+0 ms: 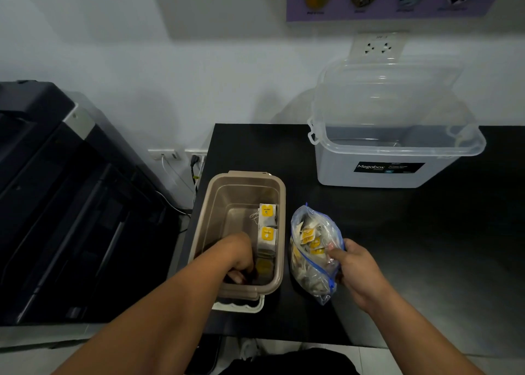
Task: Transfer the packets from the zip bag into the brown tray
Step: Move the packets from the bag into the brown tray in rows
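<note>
The packets (267, 229) are seen as small, flat white sachets with square yellow labels and thin strings. Several are stacked along the right wall of the brown tray (204, 221), and many more are heaped loosely inside the zip bag (309, 272). The bag is of clear plastic with a blue zip strip, is open at the mouth, and lies on the black desk (397, 246) just to the right of the tray. The tray is a deep beige tub with rounded corners and a pale latch at its near end. The left grip (240, 256) is lowered into the near end of the tray with its fingers curled downward beside the stack. Whether anything is held in it cannot be told, since the fingertips are lost in shadow. The right grip (356, 269) is closed on the right edge of the bag, which is pinched between thumb and fingers. Farther back on the desk, a clear storage box (392, 173) is set with its lid (389, 96) raised against the wall. A dark printer (71, 204) is seen to the left of the desk.
</note>
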Action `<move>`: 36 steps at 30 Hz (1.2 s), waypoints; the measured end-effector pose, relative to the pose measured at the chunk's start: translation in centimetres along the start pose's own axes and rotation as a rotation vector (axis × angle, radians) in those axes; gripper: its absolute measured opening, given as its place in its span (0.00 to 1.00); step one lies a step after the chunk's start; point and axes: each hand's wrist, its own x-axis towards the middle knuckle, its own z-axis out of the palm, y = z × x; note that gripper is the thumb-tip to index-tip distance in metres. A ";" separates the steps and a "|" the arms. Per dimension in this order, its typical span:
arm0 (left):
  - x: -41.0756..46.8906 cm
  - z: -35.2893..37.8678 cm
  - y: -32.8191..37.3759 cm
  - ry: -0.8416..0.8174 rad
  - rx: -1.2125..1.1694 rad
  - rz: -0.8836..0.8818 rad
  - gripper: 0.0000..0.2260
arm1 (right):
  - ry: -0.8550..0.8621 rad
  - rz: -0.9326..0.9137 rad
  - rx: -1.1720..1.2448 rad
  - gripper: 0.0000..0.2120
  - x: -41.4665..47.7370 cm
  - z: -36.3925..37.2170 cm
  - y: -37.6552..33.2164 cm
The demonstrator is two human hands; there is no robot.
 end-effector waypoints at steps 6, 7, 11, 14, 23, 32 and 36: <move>-5.5 -4.0 2.4 0.454 0.148 0.155 0.05 | 0.004 -0.025 -0.020 0.08 -0.1 -0.4 0.1; -7.0 -4.5 3.4 0.522 0.156 0.219 0.06 | 0.003 -0.025 -0.020 0.07 -0.2 -0.4 0.0; -12.0 -3.4 7.7 0.543 0.038 0.575 0.03 | 0.000 -0.026 -0.027 0.06 -0.2 -0.4 -0.2; -10.3 -1.3 11.1 0.501 0.152 0.618 0.03 | -0.001 -0.018 -0.006 0.06 -0.2 -0.3 -0.4; -4.8 3.3 15.3 0.323 0.572 0.277 0.21 | -0.025 0.007 0.018 0.08 -0.2 -1.5 -0.9; -5.2 2.6 15.3 0.315 0.548 0.251 0.17 | -0.033 0.021 0.060 0.08 -0.1 -2.2 -1.3; -6.0 1.8 14.9 0.417 0.493 0.320 0.16 | -0.024 0.022 0.050 0.08 -0.1 -2.1 -1.6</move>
